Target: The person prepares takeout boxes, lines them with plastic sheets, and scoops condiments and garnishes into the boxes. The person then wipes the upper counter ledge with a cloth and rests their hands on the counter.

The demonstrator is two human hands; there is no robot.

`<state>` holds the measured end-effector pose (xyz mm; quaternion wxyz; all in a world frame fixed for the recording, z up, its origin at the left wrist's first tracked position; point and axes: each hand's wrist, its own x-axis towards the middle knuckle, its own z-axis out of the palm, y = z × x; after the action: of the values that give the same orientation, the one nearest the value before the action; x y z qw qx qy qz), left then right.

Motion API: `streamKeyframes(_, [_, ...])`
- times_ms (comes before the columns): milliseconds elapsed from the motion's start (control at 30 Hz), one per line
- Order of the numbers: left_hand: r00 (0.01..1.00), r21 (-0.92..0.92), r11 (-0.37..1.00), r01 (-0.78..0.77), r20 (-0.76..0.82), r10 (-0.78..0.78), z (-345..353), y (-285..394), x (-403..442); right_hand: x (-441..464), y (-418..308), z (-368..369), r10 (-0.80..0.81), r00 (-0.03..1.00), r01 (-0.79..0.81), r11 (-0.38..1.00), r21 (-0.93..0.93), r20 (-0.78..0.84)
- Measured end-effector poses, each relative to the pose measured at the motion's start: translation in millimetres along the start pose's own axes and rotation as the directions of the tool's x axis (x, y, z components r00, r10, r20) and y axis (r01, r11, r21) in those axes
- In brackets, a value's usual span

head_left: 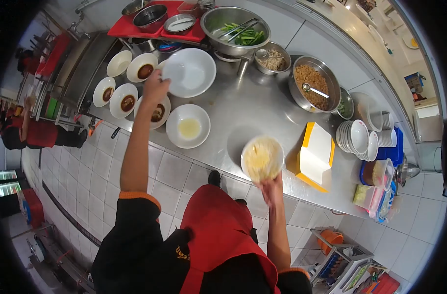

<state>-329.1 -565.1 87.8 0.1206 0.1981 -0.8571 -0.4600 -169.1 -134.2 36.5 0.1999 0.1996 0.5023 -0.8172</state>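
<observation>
My left hand [156,89] is closed on the rim of a large white bowl [194,61], which looks empty. In my right hand [271,188], a smaller white bowl [244,156] of pale yellow noodles [262,158] is held near the counter's front edge. Between the two hands stands a white bowl with a little yellowish liquid [189,129]. Several white bowls with dark sauce [128,103] are grouped at the left, one partly behind my left forearm. Just right of the noodles is an open yellow and white takeaway box [315,154].
Along the back of the steel counter [223,157] are a steel pan of green vegetables with tongs [243,36], a bowl of shredded food [272,59] and a bowl of brown mince with a spoon [311,81]. Stacked bowls [353,137] stand right. Another person [37,132] is far left.
</observation>
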Motion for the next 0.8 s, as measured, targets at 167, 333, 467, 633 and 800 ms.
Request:
streamKeyframes(167, [0.997,-0.124,0.989,0.078,-0.018,-0.081,-74.1,5.1,-64.1,82.4,-12.2,29.0,0.067,0.989,-0.061,0.997,-0.046,0.135])
streamKeyframes(333, [0.965,-0.157,0.960,0.232,-0.086,-0.247,-120.5,-14.5,-159.8,65.9,-0.3,47.0,0.119,0.979,-0.106,0.991,-0.085,0.167])
streamKeyframes(467, [0.902,-0.263,0.899,0.351,-0.163,-0.400,-128.8,-40.7,-236.2,24.6,24.5,59.0,0.303,0.923,-0.266,0.948,-0.174,0.236])
streamKeyframes(633, [0.816,-0.394,0.796,0.459,-0.167,-0.553,-120.4,-63.6,-311.6,1.4,65.9,101.3,0.472,0.847,-0.405,0.871,-0.279,0.243])
streamKeyframes(800, [0.754,-0.388,0.754,0.531,-0.190,-0.629,-105.3,-80.1,-356.0,12.1,116.7,129.3,0.491,0.798,-0.455,0.871,-0.185,0.348])
